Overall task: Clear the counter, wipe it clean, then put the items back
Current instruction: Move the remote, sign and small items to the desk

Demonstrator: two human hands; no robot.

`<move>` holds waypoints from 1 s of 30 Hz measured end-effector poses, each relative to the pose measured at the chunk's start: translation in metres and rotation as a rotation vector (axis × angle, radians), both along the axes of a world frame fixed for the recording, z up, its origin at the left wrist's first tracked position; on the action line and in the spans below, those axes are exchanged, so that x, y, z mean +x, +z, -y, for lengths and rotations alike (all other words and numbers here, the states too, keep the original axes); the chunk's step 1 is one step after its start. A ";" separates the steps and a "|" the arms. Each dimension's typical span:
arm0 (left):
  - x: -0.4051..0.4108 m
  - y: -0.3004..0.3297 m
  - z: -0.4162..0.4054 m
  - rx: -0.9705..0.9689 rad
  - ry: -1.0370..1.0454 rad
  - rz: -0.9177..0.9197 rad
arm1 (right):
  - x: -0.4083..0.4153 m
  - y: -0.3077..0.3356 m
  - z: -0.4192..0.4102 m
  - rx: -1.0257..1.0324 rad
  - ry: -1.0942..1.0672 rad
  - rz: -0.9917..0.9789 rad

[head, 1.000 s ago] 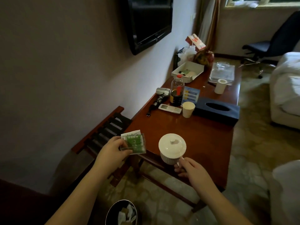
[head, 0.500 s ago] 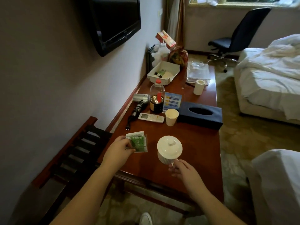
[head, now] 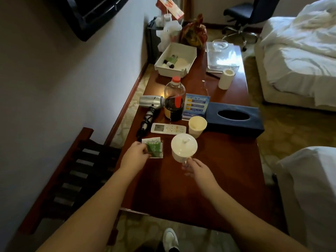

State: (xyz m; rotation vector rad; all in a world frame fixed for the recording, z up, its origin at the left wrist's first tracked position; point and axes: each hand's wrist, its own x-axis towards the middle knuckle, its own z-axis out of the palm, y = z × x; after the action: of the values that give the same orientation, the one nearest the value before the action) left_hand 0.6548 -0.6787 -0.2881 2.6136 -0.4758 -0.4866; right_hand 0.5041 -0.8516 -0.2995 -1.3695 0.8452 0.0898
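**Items at the near end of the counter in hand**

The left hand (head: 135, 154) pinches the green tea packets (head: 154, 149) at the counter's (head: 209, 188) near-left part; the right hand (head: 198, 170) grips the handle of the white lidded cup (head: 184, 148) just beside them. Whether either rests on the wood I cannot tell. Beyond stand the remote (head: 168, 128), paper cup (head: 197, 125), bottle (head: 173, 100), hair dryer (head: 151, 104), tissue box (head: 234, 117) and tray (head: 175, 60). Judging by this crowding, either clearing has barely begun or items are going back.

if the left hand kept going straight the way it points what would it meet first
The left hand already pinches the green packets; pushed farther, it would probably meet the white remote first, though depth is hard to judge.
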 end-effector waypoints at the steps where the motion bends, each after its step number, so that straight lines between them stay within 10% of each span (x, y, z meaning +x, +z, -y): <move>1: 0.005 -0.005 0.002 0.009 0.000 -0.006 | 0.005 -0.005 0.000 -0.001 -0.003 -0.011; 30: 0.051 -0.055 0.016 0.002 -0.010 -0.013 | 0.064 -0.054 -0.006 0.017 0.017 -0.086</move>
State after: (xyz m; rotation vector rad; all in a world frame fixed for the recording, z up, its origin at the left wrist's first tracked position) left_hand 0.7062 -0.6950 -0.3435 2.6091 -0.4847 -0.5071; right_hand 0.5682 -0.8454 -0.3538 -1.3653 0.9024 0.1696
